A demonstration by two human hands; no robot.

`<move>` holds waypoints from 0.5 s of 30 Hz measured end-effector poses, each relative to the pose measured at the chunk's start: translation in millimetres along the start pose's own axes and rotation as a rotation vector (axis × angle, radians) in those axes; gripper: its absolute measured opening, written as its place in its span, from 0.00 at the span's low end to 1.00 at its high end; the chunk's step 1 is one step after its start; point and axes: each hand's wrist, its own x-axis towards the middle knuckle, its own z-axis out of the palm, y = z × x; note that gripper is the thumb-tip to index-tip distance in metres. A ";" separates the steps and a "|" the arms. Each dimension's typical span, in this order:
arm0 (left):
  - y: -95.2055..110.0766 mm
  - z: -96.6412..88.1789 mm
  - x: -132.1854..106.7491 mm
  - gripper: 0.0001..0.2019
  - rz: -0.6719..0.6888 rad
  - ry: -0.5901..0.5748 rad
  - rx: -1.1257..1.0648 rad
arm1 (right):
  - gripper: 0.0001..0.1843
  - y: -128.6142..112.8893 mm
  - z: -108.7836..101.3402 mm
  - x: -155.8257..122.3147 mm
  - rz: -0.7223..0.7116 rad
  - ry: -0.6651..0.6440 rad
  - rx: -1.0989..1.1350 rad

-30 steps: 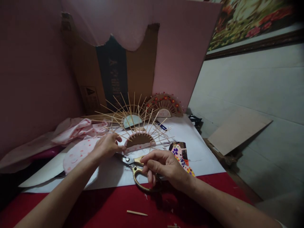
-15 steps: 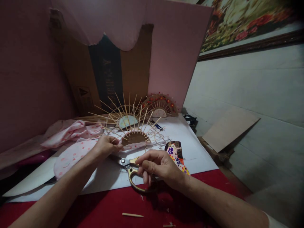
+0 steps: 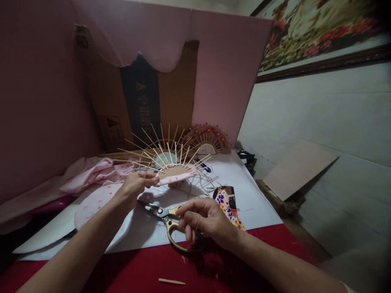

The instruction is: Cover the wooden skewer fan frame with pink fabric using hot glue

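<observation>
Left hand, one: this hand [image 3: 136,189] is closing its fingertips on the left end of one half-round card with sticks [image 3: 173,173].
Right hand, one: this hand [image 3: 210,221] is curling its fingers, half open, over the handles of one pair of scissors [image 3: 167,220]; I cannot tell whether it is gripping them.
Half-round pieces, three: the held one is standing nearest, beyond the scissors; the second, with a pale green centre [image 3: 166,160], is sitting just behind it; the third, with red flowers [image 3: 195,139], is leaning farther back to the right.
Sticks on the held piece: many are spreading upward, overlapping too much for exact counting.
Flowered piece, one: it [image 3: 224,205] is lying beyond the right hand.
Desk, one: it [image 3: 122,270] is carrying one white sheet [image 3: 259,207] and, at the front edge, one short stick [image 3: 171,281].
</observation>
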 end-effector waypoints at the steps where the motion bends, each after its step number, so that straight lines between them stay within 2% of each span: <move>1: -0.9 0.6 0.4 0.11 -0.008 0.005 -0.007 | 0.12 0.2 0.0 0.1 0.000 -0.001 0.001; 15: 2.1 7.8 -6.6 0.16 0.030 0.017 -0.088 | 0.13 3.1 0.9 0.8 0.021 0.021 0.050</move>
